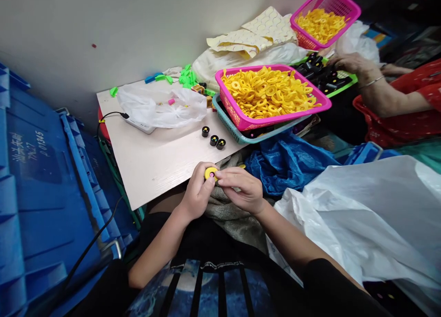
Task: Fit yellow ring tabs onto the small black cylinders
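Observation:
My left hand (pixel 198 190) is closed around a small wheel with a yellow ring (pixel 211 173) on top, held just below the near edge of the white board (pixel 155 161). My right hand (pixel 241 188) pinches the same piece from the right, fingertips pressed on the yellow ring. Both hands rest over a grey cloth (pixel 230 211) on my lap. Three small black wheels (pixel 213 138) with coloured centres stand on the board just beyond my hands. A pink basket (pixel 241 119) full of yellow rings (pixel 268 92) sits further back on a teal basket.
Blue crates (pixel 44 193) stand at my left. A clear plastic bag (pixel 161 106) lies on the board, a blue bag (pixel 289 163) and a large white bag (pixel 372 216) at my right. Another person's arm (pixel 375 89) reaches over a tray of black parts (pixel 324 76); a second pink basket (pixel 324 18) sits behind.

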`<state>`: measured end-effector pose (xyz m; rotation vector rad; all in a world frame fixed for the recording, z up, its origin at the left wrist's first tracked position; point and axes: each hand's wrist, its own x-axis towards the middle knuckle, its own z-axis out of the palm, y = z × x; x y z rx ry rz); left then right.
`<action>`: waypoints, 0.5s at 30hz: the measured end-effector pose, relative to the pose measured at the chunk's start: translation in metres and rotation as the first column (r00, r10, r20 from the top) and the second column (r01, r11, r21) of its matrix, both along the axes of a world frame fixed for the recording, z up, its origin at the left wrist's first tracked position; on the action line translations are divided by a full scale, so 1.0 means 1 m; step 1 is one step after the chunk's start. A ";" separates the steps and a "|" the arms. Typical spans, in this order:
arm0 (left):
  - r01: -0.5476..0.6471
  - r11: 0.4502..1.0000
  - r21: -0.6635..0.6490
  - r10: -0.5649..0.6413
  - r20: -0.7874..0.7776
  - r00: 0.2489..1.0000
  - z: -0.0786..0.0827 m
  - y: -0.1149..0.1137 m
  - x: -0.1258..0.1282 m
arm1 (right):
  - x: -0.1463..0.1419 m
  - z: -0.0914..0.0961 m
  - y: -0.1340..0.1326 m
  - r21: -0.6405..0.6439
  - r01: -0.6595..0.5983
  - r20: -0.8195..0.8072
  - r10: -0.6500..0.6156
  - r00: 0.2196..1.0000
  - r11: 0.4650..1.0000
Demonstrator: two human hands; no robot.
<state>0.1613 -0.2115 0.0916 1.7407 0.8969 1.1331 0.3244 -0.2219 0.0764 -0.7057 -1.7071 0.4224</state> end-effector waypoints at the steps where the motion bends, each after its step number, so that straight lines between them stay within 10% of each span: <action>1: -0.005 0.997 0.071 0.006 -0.014 1.000 0.000 0.000 -0.001 | -0.001 0.002 -0.002 -0.126 -0.019 -0.103 0.006 0.995 0.992; 4: -0.029 0.960 0.280 0.054 -0.084 0.995 -0.001 -0.002 -0.001 | -0.007 0.008 -0.006 -0.528 -0.220 -0.431 -0.036 0.901 0.820; 9: -0.055 0.896 0.441 0.123 -0.128 0.984 -0.007 -0.004 0.002 | -0.022 0.018 -0.002 -0.689 -0.661 -0.685 0.030 0.728 0.297; 15: -0.016 0.857 0.516 0.083 -0.108 0.991 -0.010 -0.003 0.001 | -0.033 0.020 -0.009 -0.640 -0.700 -0.760 -0.128 0.637 0.317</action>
